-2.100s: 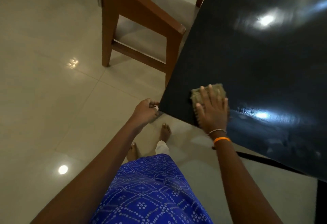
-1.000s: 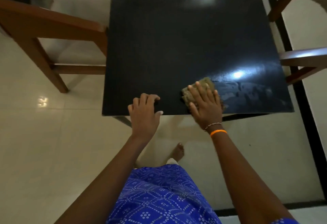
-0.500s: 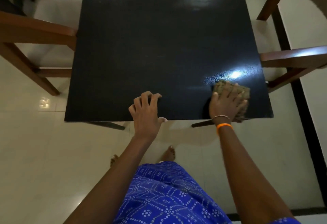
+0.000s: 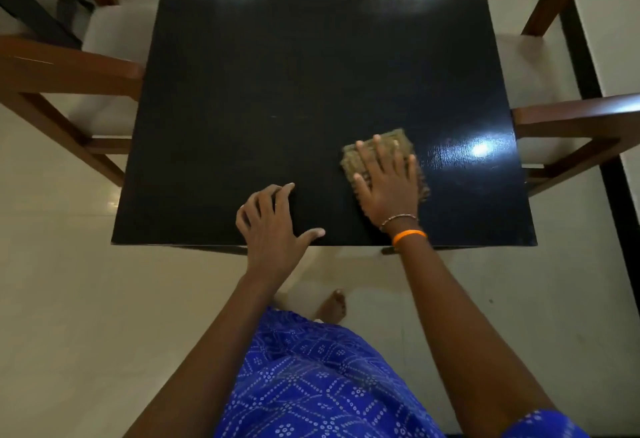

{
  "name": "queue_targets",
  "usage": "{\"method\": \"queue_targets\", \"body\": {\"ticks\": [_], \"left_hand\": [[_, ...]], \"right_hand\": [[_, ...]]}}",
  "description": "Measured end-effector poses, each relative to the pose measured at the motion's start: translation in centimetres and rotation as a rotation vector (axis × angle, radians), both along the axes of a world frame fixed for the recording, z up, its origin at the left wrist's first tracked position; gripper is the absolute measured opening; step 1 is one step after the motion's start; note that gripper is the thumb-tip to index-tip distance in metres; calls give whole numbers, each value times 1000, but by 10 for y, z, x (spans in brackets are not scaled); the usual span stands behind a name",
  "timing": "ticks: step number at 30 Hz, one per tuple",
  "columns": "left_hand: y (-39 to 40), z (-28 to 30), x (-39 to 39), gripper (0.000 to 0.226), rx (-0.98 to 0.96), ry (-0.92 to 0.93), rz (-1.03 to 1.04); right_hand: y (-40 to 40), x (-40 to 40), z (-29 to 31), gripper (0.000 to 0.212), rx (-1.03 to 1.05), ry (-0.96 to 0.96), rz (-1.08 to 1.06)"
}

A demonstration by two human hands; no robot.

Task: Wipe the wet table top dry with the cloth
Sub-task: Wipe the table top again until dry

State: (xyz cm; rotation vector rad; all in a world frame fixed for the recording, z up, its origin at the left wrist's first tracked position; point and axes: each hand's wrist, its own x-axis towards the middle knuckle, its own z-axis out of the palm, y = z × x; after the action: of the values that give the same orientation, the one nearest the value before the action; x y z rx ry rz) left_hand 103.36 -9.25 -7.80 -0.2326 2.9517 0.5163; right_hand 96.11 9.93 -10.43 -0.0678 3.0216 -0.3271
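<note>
A glossy black table top (image 4: 277, 91) fills the middle of the view. A folded, olive-brown cloth (image 4: 398, 141) lies on its near right part. My right hand (image 4: 388, 185) presses flat on the cloth with fingers spread, covering most of it. My left hand (image 4: 273, 226) rests on the near edge of the table, fingers spread and holding nothing. A shiny streaked patch (image 4: 481, 150) shows to the right of the cloth under a light reflection.
Brown wooden chairs with pale seats stand at the left side (image 4: 69, 70) and the right side (image 4: 575, 115) of the table. The floor (image 4: 86, 299) is pale tile. My bare foot (image 4: 334, 306) is under the near table edge.
My right hand has slid the cloth from the near right corner leftwards and a little farther onto the table. The view shifted to face the table squarely. My left hand stays at the near edge.
</note>
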Motion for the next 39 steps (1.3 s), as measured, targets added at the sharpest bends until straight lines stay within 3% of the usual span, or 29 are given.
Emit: {"method": "queue_targets", "body": {"ticks": [3,6,10,12,16,22,24,26,30,39], "left_hand": [[10,1,-8,68,90,54,3],[12,3,-23,55,153,101,-19],[-1,9,-48,46,208,109,38],[-10,12,-59,42,213,126,53],[-37,14,-86,33,225,155,139],[-68,11,-109,24,255,182,283],[-73,10,-118,25,255,167,297],[-72,9,-124,24,252,150,284],[-56,10,-133,24,277,138,203],[27,14,-124,23,264,117,-122]], "right_hand": [[65,-4,-2,59,43,6,-204],[110,-8,-4,55,64,-6,-572],[88,-34,1,58,-3,-20,-946],[53,-49,2,61,-13,-27,-911],[-50,-82,-4,63,12,-15,-568],[-173,-124,-5,58,1,-33,265],[-174,-140,-5,56,10,-12,394],[-163,-151,-6,56,4,-5,371],[-113,-168,-7,57,-7,6,110],[86,-144,-8,59,84,47,-404]]}}
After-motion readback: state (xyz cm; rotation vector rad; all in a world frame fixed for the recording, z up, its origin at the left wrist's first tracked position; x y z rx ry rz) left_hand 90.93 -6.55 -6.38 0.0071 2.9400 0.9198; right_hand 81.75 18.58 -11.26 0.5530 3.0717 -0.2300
